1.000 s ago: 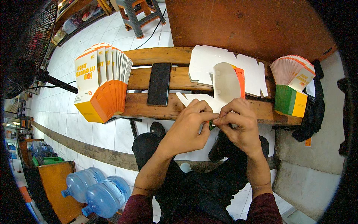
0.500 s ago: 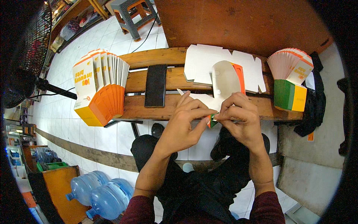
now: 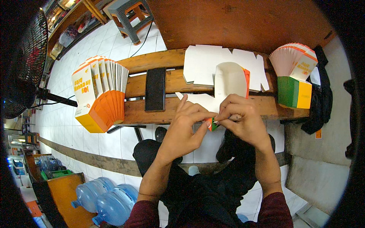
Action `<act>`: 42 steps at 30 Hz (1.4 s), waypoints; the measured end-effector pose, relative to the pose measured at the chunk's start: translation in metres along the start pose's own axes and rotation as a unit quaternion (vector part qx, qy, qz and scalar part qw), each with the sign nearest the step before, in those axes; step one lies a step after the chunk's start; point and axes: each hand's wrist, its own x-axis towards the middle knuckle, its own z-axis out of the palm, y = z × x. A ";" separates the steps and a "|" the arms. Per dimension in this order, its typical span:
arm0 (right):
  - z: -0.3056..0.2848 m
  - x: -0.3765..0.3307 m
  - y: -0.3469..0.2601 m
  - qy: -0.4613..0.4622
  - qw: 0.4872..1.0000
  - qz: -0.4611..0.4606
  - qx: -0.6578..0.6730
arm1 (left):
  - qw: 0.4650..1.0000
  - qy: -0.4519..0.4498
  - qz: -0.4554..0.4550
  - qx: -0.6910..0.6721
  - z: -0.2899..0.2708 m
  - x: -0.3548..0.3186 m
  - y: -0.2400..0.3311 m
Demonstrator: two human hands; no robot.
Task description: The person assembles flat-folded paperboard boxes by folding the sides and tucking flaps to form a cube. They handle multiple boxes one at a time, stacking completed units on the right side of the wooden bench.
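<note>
A partly folded paper carton (image 3: 229, 78) stands curled up at the bench's near side, white inside with an orange outer edge. My left hand (image 3: 185, 127) pinches its near corner between thumb and finger, with the index finger raised. My right hand (image 3: 243, 119) pinches the same corner from the other side, fingers bent. Small orange and green flaps show between the fingertips; the exact fold is partly hidden by them. Behind the carton lies a pile of flat white carton blanks (image 3: 199, 66).
Nested orange-and-white cartons (image 3: 100, 108) fan out at the bench's left end, green-and-yellow ones (image 3: 289, 93) at its right. A black phone (image 3: 155, 89) lies on the wooden bench (image 3: 135, 86). A fan (image 3: 28, 64) stands left; blue water bottles (image 3: 116, 203) lie on the floor.
Both hands keep pinching the carton's near corner, with the fingertips slightly shifted and the flaps turned a little. The whole view has shifted slightly.
</note>
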 end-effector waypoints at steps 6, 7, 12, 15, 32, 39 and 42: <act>-0.008 -0.004 -0.005 -0.039 0.998 0.043 -0.005 | 0.999 0.023 0.016 0.024 0.000 0.001 -0.002; -0.008 -0.004 -0.005 -0.048 0.997 0.052 -0.011 | 0.999 0.021 0.026 0.027 0.001 0.001 -0.002; -0.003 -0.001 -0.006 0.012 0.990 -0.076 -0.114 | 0.997 0.057 0.013 0.052 -0.001 -0.003 0.004; 0.001 0.000 -0.005 0.047 0.982 -0.132 -0.130 | 0.991 0.091 0.035 0.087 -0.002 -0.005 0.009; 0.006 0.004 -0.005 0.064 0.974 -0.206 -0.070 | 0.992 0.093 0.067 0.054 -0.015 -0.009 0.008; 0.007 -0.001 -0.006 0.059 0.970 -0.227 -0.057 | 0.999 0.010 0.036 -0.039 -0.021 -0.008 -0.001; 0.008 -0.002 -0.007 0.058 0.971 -0.229 -0.041 | 0.999 -0.009 0.033 -0.043 -0.022 -0.008 -0.001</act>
